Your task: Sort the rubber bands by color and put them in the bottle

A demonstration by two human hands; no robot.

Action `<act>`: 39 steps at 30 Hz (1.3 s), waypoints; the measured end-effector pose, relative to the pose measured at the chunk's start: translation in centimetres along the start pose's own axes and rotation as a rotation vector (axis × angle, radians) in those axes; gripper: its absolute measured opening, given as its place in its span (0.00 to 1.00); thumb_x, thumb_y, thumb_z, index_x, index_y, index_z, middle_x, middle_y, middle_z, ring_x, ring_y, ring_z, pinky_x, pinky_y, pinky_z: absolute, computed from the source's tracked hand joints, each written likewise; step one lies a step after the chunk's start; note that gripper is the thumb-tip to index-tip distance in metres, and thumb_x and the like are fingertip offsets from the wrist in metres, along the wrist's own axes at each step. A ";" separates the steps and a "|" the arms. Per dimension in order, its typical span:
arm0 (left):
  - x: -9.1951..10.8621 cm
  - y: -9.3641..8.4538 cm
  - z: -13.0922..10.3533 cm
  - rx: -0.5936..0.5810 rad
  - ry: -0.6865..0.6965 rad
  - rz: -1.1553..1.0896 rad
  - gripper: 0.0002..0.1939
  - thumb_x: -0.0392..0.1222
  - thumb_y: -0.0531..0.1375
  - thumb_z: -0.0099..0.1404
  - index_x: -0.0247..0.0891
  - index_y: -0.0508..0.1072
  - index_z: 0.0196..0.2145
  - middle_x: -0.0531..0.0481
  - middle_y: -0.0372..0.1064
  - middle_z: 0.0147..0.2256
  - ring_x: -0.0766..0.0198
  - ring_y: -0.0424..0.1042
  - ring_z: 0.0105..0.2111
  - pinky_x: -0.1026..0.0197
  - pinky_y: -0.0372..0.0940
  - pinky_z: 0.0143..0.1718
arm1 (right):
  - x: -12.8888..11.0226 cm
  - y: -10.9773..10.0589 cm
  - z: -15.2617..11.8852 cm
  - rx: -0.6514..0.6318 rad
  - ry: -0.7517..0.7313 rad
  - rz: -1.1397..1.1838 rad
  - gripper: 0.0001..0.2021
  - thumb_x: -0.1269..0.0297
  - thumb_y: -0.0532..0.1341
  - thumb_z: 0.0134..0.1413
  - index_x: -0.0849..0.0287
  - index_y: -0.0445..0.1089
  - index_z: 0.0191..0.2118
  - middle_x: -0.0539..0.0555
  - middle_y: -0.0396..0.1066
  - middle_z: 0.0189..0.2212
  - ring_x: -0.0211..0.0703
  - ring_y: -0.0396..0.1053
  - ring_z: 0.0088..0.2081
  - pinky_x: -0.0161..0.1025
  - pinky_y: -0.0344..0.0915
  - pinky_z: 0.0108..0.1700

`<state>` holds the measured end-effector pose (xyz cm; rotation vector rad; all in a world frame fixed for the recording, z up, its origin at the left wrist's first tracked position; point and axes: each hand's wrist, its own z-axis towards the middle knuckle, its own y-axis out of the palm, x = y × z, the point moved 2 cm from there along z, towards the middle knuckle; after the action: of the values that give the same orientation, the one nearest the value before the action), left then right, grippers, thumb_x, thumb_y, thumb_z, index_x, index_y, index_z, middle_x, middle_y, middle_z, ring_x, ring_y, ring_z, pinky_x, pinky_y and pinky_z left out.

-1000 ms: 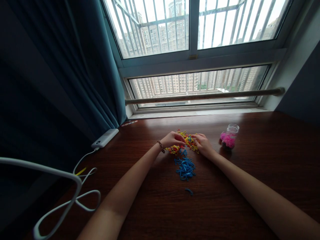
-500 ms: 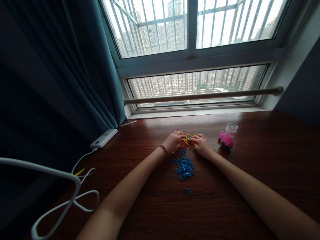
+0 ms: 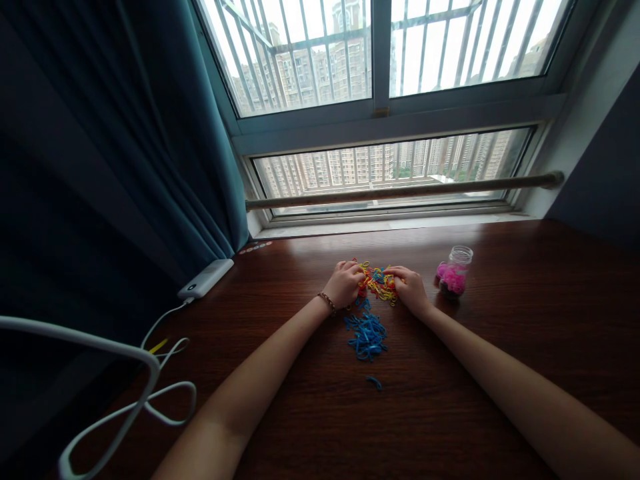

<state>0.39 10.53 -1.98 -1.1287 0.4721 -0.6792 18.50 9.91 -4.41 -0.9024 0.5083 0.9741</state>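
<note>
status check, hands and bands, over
Left hand and right hand both on mixed band pile. Blue bands heaped nearer. Pink jar at right, untouched.

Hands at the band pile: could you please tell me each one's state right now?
Left hand: curled on the mixed bands.
Right hand: touching them; grip unclear.

Our arms: bare to the frame's edge, no sleeves showing.
Our left wrist: a thin beaded bracelet (image 3: 327, 301), dark brown.
Our hands: left hand (image 3: 345, 285) and right hand (image 3: 411, 290), ungloved.
</note>
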 end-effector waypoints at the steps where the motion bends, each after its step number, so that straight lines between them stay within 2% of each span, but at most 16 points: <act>1: 0.1 0.0 0.0 0.007 0.000 -0.018 0.12 0.35 0.52 0.58 0.40 0.70 0.40 0.46 0.66 0.44 0.57 0.56 0.51 0.50 0.46 0.52 | -0.3 -0.2 -0.1 0.027 0.012 0.020 0.16 0.73 0.48 0.42 0.59 0.74 0.29 0.53 0.73 0.32 0.42 0.69 0.35 0.37 0.63 0.41; 3: 0.3 0.4 -0.1 -0.007 0.009 -0.061 0.16 0.36 0.53 0.58 0.45 0.67 0.45 0.49 0.63 0.49 0.56 0.52 0.53 0.48 0.44 0.53 | -0.8 -0.6 -0.2 0.074 0.049 0.065 0.15 0.72 0.49 0.41 0.59 0.73 0.26 0.53 0.73 0.28 0.41 0.69 0.31 0.36 0.64 0.37; 5: 0.4 0.9 -0.1 -0.051 0.007 -0.086 0.19 0.36 0.52 0.59 0.48 0.65 0.48 0.51 0.62 0.50 0.55 0.50 0.55 0.44 0.41 0.54 | -1.6 -0.8 -0.4 0.041 0.082 0.154 0.14 0.71 0.49 0.40 0.60 0.72 0.21 0.52 0.71 0.22 0.40 0.67 0.25 0.35 0.63 0.31; 9: 0.3 1.8 -0.2 -0.102 -0.011 -0.083 0.21 0.33 0.51 0.58 0.50 0.64 0.49 0.52 0.62 0.51 0.53 0.49 0.55 0.40 0.37 0.54 | -3.3 -0.2 -1.0 -0.309 0.076 0.399 0.13 0.71 0.48 0.36 0.61 0.66 0.13 0.50 0.65 0.13 0.34 0.60 0.16 0.30 0.57 0.20; 11: 0.2 1.9 -0.2 -0.096 -0.012 -0.085 0.22 0.32 0.51 0.57 0.50 0.65 0.48 0.52 0.62 0.51 0.53 0.50 0.55 0.40 0.37 0.54 | -3.5 0.3 -1.3 -0.408 0.076 0.441 0.13 0.71 0.48 0.35 0.62 0.67 0.13 0.50 0.65 0.13 0.33 0.58 0.14 0.30 0.55 0.17; 13: 0.1 1.9 -0.1 -0.081 -0.007 -0.095 0.21 0.31 0.52 0.57 0.48 0.66 0.47 0.51 0.63 0.50 0.54 0.51 0.54 0.40 0.38 0.54 | -3.1 0.4 -1.3 -0.365 0.082 0.409 0.13 0.71 0.48 0.36 0.62 0.68 0.15 0.50 0.65 0.13 0.33 0.57 0.14 0.29 0.53 0.17; 15: 0.0 1.9 0.0 -0.058 0.006 -0.117 0.19 0.31 0.51 0.57 0.45 0.68 0.45 0.50 0.65 0.48 0.56 0.55 0.53 0.42 0.41 0.54 | -2.4 0.2 -1.1 -0.237 0.086 0.321 0.14 0.72 0.48 0.38 0.62 0.70 0.17 0.49 0.66 0.13 0.33 0.59 0.15 0.29 0.54 0.18; 18: -0.3 1.7 0.3 0.013 -0.006 -0.183 0.15 0.30 0.51 0.58 0.39 0.70 0.41 0.47 0.68 0.44 0.60 0.61 0.48 0.50 0.50 0.53 | -1.3 -0.3 -0.8 -0.075 0.090 0.164 0.14 0.72 0.48 0.41 0.61 0.70 0.19 0.49 0.67 0.14 0.34 0.61 0.17 0.30 0.56 0.21; 21: -0.8 1.4 0.4 0.102 -0.104 -0.281 0.10 0.34 0.53 0.58 0.35 0.72 0.36 0.45 0.71 0.38 0.61 0.68 0.41 0.58 0.60 0.45 | -0.7 -0.4 -0.6 -0.026 0.087 0.049 0.14 0.73 0.49 0.41 0.61 0.70 0.19 0.49 0.66 0.14 0.36 0.62 0.18 0.31 0.56 0.22; 25: -1.9 1.1 0.3 0.173 -0.318 -0.364 0.06 0.37 0.57 0.56 0.35 0.73 0.31 0.48 0.73 0.31 0.63 0.71 0.32 0.62 0.65 0.37 | -0.5 -0.2 -0.4 -0.015 0.041 -0.091 0.14 0.73 0.49 0.43 0.58 0.72 0.22 0.50 0.69 0.18 0.38 0.64 0.22 0.33 0.59 0.28; 29: -2.8 1.2 0.2 0.234 -0.442 -0.391 0.10 0.36 0.58 0.55 0.37 0.72 0.37 0.50 0.74 0.31 0.64 0.72 0.32 0.63 0.65 0.36 | 0.0 0.4 -0.3 -0.056 -0.070 -0.178 0.15 0.74 0.50 0.44 0.56 0.74 0.31 0.52 0.73 0.29 0.44 0.65 0.36 0.39 0.61 0.40; 33: -3.4 1.3 0.0 0.244 -0.486 -0.326 0.06 0.37 0.58 0.56 0.39 0.75 0.31 0.50 0.74 0.30 0.63 0.71 0.31 0.61 0.65 0.37 | 0.6 1.1 -0.3 -0.142 -0.135 -0.210 0.15 0.75 0.51 0.45 0.54 0.74 0.31 0.50 0.73 0.35 0.45 0.62 0.42 0.44 0.58 0.46; 39: -3.1 0.5 0.1 0.333 -0.466 -0.314 0.05 0.39 0.60 0.53 0.38 0.75 0.26 0.47 0.72 0.34 0.60 0.68 0.38 0.57 0.62 0.43 | 0.9 1.5 -0.4 -0.213 -0.119 -0.266 0.15 0.76 0.51 0.45 0.55 0.75 0.27 0.50 0.74 0.33 0.46 0.62 0.42 0.44 0.58 0.47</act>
<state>-1.65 12.90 -2.42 -1.0080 -0.2149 -0.7059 17.65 10.43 -5.90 -1.0655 0.1786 0.8415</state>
